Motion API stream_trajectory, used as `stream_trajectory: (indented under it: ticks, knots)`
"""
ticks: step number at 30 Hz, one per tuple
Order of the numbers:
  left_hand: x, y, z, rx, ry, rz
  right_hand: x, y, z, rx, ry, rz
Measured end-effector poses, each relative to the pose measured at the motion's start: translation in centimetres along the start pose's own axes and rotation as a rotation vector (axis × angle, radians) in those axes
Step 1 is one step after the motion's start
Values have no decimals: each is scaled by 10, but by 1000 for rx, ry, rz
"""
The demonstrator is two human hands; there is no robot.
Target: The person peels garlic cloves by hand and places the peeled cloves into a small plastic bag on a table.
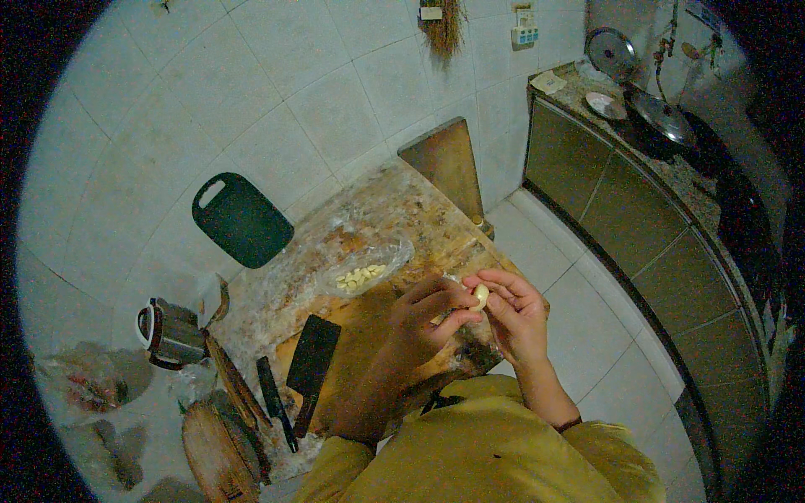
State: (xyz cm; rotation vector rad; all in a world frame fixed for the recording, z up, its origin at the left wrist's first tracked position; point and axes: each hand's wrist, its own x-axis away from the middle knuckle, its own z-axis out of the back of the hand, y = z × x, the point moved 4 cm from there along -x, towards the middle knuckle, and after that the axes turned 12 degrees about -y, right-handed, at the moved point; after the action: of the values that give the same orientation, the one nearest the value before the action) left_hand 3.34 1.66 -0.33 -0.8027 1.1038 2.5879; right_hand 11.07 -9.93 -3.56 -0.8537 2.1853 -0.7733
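Between the fingertips of both hands is a small pale piece (481,297), which looks like a garlic clove. My left hand (434,308) pinches it from the left, and my right hand (516,308) holds it from the right, over the table's near right part. Left of and beyond the hands, a clear plastic bag (396,251) on the table holds several pale cloves (360,276). A dark-bladed cleaver (314,352) lies on the wooden cutting board (352,339), left of my left forearm. A narrower knife (270,386) is beside the cleaver.
A green cutting board (242,220) leans at the wall, and a wooden board (446,163) stands at the table's far corner. At the left are an electric kettle or pot (176,333) and a round wooden board (217,449). A counter (569,85) with pans and lids runs along the right.
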Motion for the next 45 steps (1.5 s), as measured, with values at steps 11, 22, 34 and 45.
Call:
stream_trajectory:
  ticks: [11, 22, 34, 45]
  knots:
    - [-12, 19, 8, 66, -42, 97, 2, 3, 6, -32, 47, 0]
    - [3, -7, -9, 174, -22, 126, 3, 4, 9, 13, 85, -65]
    - [23, -41, -27, 388, 25, 227, 4, 4, 10, 4, 94, -91]
    - [-3, 3, -3, 230, -32, 127, 4, 7, 14, -8, 133, -67]
